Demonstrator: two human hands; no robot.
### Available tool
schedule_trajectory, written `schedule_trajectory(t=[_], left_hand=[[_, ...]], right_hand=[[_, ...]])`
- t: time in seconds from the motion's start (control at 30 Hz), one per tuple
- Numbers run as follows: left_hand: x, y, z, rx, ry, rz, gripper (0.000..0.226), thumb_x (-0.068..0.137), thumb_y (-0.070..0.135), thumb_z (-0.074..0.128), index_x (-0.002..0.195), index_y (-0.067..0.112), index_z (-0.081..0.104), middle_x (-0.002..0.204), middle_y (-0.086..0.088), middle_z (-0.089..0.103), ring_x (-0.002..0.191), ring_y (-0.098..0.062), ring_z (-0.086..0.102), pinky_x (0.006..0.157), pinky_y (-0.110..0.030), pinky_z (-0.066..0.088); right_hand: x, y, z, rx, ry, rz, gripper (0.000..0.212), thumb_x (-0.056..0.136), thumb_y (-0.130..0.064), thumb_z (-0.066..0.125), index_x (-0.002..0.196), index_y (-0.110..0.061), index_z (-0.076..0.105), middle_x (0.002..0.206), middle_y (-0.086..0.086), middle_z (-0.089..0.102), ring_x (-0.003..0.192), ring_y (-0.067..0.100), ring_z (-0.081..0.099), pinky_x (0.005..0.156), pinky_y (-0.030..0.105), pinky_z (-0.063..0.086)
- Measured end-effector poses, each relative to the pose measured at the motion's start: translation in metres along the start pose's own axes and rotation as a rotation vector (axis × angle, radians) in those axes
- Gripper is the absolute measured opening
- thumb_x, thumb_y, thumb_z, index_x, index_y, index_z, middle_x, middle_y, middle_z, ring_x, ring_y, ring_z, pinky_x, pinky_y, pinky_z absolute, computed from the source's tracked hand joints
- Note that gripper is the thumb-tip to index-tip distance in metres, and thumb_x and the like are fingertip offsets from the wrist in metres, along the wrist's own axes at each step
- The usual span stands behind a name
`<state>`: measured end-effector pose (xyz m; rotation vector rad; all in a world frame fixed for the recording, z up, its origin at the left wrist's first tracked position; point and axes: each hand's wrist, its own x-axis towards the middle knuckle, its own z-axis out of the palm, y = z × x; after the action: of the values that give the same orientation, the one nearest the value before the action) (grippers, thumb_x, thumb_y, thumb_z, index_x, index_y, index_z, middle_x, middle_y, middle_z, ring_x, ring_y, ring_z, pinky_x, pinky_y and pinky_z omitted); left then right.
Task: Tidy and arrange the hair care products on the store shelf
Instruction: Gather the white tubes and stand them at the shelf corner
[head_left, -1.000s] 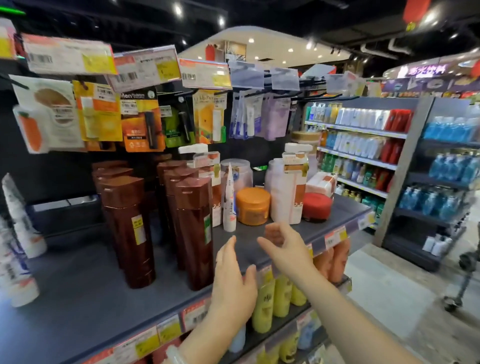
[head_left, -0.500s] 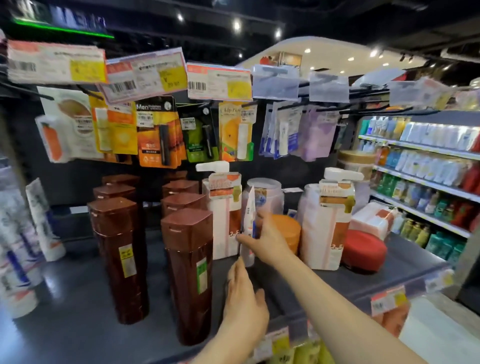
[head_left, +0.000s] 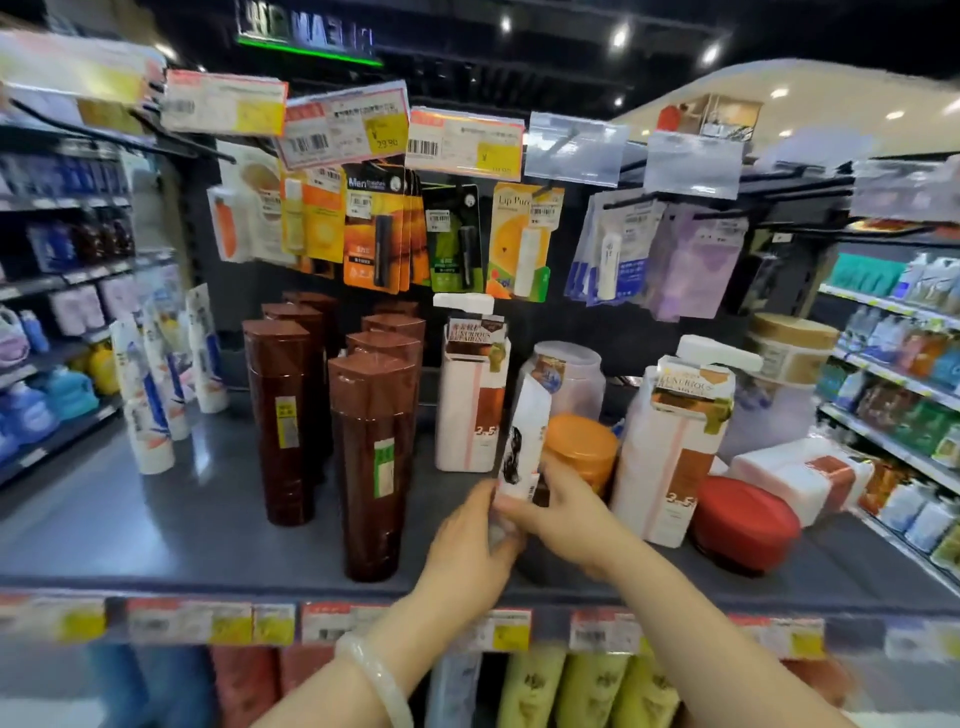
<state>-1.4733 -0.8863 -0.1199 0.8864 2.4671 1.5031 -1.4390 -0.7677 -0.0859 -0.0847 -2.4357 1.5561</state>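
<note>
A white tube (head_left: 524, 436) with a dark picture stands upright, slightly tilted, on the grey shelf (head_left: 156, 530). My left hand (head_left: 470, 540) and my right hand (head_left: 563, 512) both grip its lower end. Right behind it sit an orange-lidded jar (head_left: 584, 449) and a white pump bottle (head_left: 470, 395). Two rows of brown bottles (head_left: 374, 467) stand to the left. A second white pump bottle (head_left: 675, 441) and a red-lidded jar (head_left: 743, 522) are at the right.
White tubes (head_left: 150, 400) lean at the shelf's left end. Carded lip balms (head_left: 379, 228) hang on hooks above the products, under price tags (head_left: 343, 127). A white box (head_left: 800, 478) lies at the far right. Yellow-green bottles (head_left: 587, 691) fill the shelf below.
My right hand slid from the tube's middle down to its base. My left hand came up from the shelf edge and took hold of the tube too. The camera moved closer.
</note>
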Motion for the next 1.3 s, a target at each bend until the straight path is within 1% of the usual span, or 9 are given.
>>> schedule_trajectory(t=[0.1, 0.2, 0.33, 0.47, 0.67, 0.8, 0.9, 1.07, 1.3], left_hand=[[-0.019, 0.006, -0.001, -0.09, 0.122, 0.085, 0.04, 0.083, 0.019, 0.062, 0.114, 0.041, 0.05, 0.109, 0.016, 0.062, 0.104, -0.007, 0.059, 0.085, -0.02, 0.046], [-0.041, 0.008, -0.004, -0.17, 0.263, 0.164, 0.045, 0.081, 0.02, 0.065, 0.104, 0.054, 0.048, 0.108, 0.021, 0.062, 0.101, 0.002, 0.059, 0.086, -0.017, 0.049], [-0.067, 0.003, -0.015, -0.264, 0.379, 0.233, 0.045, 0.082, 0.015, 0.064, 0.116, 0.042, 0.051, 0.114, 0.018, 0.061, 0.106, 0.003, 0.058, 0.089, -0.019, 0.049], [-0.085, -0.011, -0.046, -0.236, 0.523, 0.232, 0.05, 0.082, 0.009, 0.063, 0.111, 0.046, 0.049, 0.11, 0.025, 0.059, 0.104, 0.013, 0.054, 0.083, -0.004, 0.043], [-0.101, -0.06, -0.119, -0.159, 0.595, 0.184, 0.041, 0.083, 0.022, 0.055, 0.123, 0.033, 0.052, 0.119, 0.02, 0.061, 0.113, 0.005, 0.054, 0.096, -0.018, 0.045], [-0.101, -0.097, -0.183, -0.07, 0.603, 0.113, 0.042, 0.084, 0.015, 0.057, 0.12, 0.036, 0.05, 0.116, 0.023, 0.058, 0.109, 0.009, 0.052, 0.093, -0.012, 0.042], [-0.09, -0.125, -0.234, -0.02, 0.55, 0.05, 0.037, 0.085, 0.013, 0.058, 0.121, 0.024, 0.055, 0.112, 0.01, 0.062, 0.105, -0.002, 0.057, 0.092, -0.017, 0.045], [-0.07, -0.157, -0.294, 0.032, 0.386, 0.035, 0.03, 0.085, 0.006, 0.057, 0.105, 0.03, 0.058, 0.094, 0.014, 0.063, 0.087, 0.004, 0.058, 0.074, -0.004, 0.042], [-0.055, -0.199, -0.318, 0.028, 0.223, -0.049, 0.033, 0.085, 0.005, 0.053, 0.111, 0.026, 0.053, 0.1, 0.011, 0.063, 0.095, -0.009, 0.061, 0.08, -0.018, 0.05]], right_hand=[[-0.016, -0.008, -0.001, 0.078, 0.075, -0.078, 0.034, 0.084, -0.006, 0.064, 0.103, -0.031, 0.052, 0.102, -0.017, 0.061, 0.094, -0.003, 0.06, 0.072, 0.006, 0.047], [-0.031, -0.02, 0.005, 0.125, 0.077, -0.143, 0.032, 0.082, -0.006, 0.065, 0.1, -0.031, 0.054, 0.104, -0.009, 0.065, 0.098, 0.001, 0.062, 0.082, 0.019, 0.05], [-0.047, -0.044, 0.023, 0.095, 0.015, -0.253, 0.034, 0.081, -0.004, 0.065, 0.097, -0.033, 0.057, 0.096, -0.012, 0.068, 0.096, 0.0, 0.061, 0.084, 0.016, 0.049], [-0.046, -0.071, 0.06, 0.054, -0.068, -0.302, 0.032, 0.082, -0.005, 0.065, 0.098, -0.032, 0.058, 0.096, -0.008, 0.068, 0.09, -0.001, 0.062, 0.077, 0.013, 0.049], [-0.017, -0.097, 0.15, 0.082, -0.15, -0.33, 0.028, 0.081, -0.002, 0.064, 0.094, -0.025, 0.055, 0.09, -0.003, 0.064, 0.076, -0.002, 0.059, 0.07, 0.01, 0.047], [0.021, -0.112, 0.219, 0.107, -0.163, -0.305, 0.027, 0.08, -0.004, 0.066, 0.098, -0.022, 0.056, 0.087, -0.009, 0.064, 0.074, -0.005, 0.059, 0.073, 0.012, 0.047], [0.051, -0.122, 0.268, 0.118, -0.121, -0.266, 0.031, 0.079, -0.009, 0.067, 0.105, -0.021, 0.057, 0.089, -0.01, 0.066, 0.078, -0.004, 0.061, 0.075, 0.013, 0.049], [0.087, -0.118, 0.331, 0.141, 0.037, -0.187, 0.03, 0.076, -0.008, 0.069, 0.091, -0.03, 0.056, 0.081, -0.009, 0.065, 0.07, -0.008, 0.059, 0.069, 0.013, 0.047], [0.094, -0.111, 0.36, 0.115, 0.022, -0.076, 0.041, 0.077, -0.005, 0.07, 0.112, -0.019, 0.054, 0.094, -0.009, 0.065, 0.081, -0.002, 0.064, 0.068, 0.009, 0.048]])
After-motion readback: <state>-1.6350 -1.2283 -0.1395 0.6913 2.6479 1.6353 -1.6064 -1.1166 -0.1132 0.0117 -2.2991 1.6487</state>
